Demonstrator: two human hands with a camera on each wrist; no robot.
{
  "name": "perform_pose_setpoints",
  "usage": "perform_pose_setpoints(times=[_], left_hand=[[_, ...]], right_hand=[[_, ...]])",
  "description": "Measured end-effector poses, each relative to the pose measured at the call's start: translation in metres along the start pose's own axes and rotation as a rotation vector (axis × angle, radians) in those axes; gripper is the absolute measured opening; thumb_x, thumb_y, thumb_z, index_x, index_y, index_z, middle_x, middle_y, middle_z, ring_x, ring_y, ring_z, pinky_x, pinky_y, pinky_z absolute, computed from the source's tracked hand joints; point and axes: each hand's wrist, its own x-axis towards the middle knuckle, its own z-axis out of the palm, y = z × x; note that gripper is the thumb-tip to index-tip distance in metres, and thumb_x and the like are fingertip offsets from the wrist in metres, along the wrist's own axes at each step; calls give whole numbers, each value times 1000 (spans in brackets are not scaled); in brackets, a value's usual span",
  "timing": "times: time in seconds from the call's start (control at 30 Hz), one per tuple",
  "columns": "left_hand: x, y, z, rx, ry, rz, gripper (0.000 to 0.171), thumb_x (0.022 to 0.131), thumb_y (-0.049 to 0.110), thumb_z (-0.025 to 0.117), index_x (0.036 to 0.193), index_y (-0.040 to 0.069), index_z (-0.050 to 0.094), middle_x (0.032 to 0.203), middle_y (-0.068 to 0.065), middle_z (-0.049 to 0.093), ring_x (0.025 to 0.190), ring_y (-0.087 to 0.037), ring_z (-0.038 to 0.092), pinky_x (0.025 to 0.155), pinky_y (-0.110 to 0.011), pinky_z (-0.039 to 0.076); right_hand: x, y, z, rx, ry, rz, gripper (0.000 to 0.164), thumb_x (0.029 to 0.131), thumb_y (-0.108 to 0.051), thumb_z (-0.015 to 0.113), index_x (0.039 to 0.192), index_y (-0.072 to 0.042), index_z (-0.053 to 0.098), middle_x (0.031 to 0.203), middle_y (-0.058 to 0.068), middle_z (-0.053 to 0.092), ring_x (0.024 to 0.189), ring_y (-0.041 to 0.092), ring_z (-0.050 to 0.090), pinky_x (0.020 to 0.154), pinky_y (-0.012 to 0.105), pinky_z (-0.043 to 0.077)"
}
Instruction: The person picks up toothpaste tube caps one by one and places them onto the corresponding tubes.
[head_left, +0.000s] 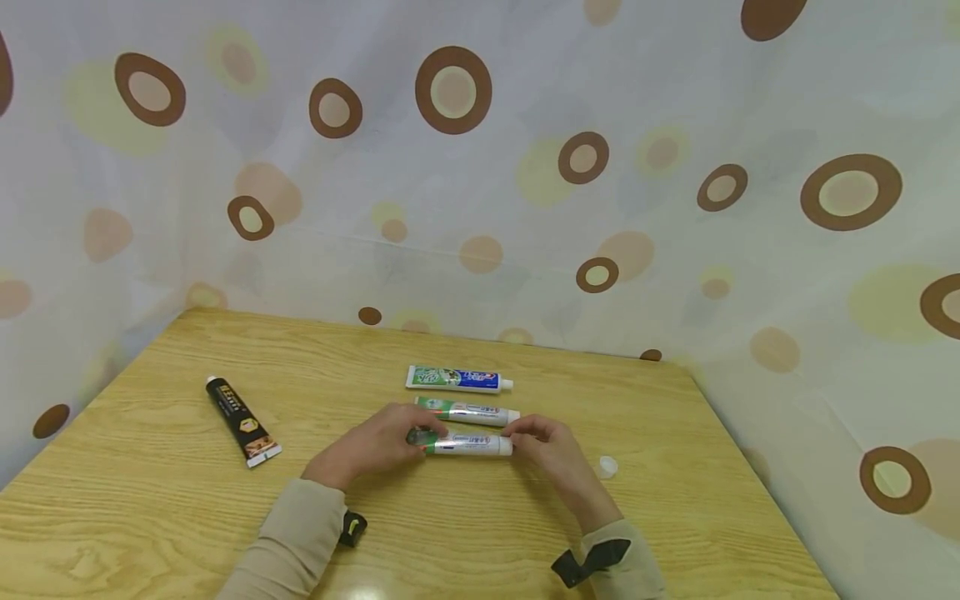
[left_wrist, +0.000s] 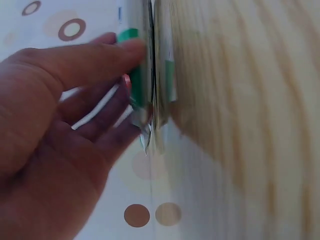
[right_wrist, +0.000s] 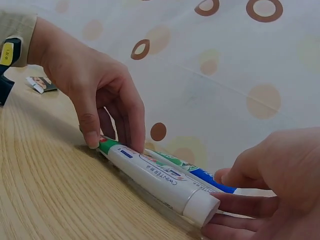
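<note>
In the head view, a white toothpaste tube with a green end [head_left: 472, 443] lies nearest me. My left hand [head_left: 386, 440] pinches its green end between thumb and fingers, as the left wrist view also shows. At the white cap [right_wrist: 201, 207] of this tube, my right hand [head_left: 551, 454] has its fingertips right at the cap's end, fingers loosely extended. Just behind lies a similar white and green tube [head_left: 480, 413]. Farther back is a green and blue toothpaste tube [head_left: 453, 379]. All three lie side by side, caps to the right.
A black toothpaste tube [head_left: 242, 421] lies slantwise at the left of the wooden table [head_left: 420, 533]. A small round white cap [head_left: 608, 467] sits right of my right hand. A patterned curtain [head_left: 480, 192] stands around the table's back and sides.
</note>
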Motion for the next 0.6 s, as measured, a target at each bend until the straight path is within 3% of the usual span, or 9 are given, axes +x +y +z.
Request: perform_pose_setpoints(times=[0.3, 0.5, 0.6], left_hand=[[-3, 3, 3, 14, -16, -58, 33, 88, -1, 70, 118, 13, 68, 120, -4, 65, 106, -17, 56, 91, -38, 49], [-6, 4, -4, -87, -22, -157, 41, 90, 6, 66, 131, 12, 63, 136, -4, 60, 125, -23, 55, 103, -45, 46], [-8, 5, -11, -145, -3, -207, 39, 95, 10, 63, 134, 14, 61, 138, -4, 59, 130, -25, 53, 102, -47, 46]], right_hand=[[0, 1, -1, -43, -63, -5, 25, 98, -9, 54, 115, 5, 64, 124, 16, 62, 108, 20, 57, 93, 29, 50], [-3, -4, -7, -55, -23, -4, 23, 99, -12, 55, 116, 0, 66, 120, 13, 65, 111, 22, 60, 99, 37, 50], [-4, -8, -12, -38, -10, -19, 24, 100, -11, 55, 118, 2, 65, 121, 17, 64, 114, 26, 61, 102, 40, 50]])
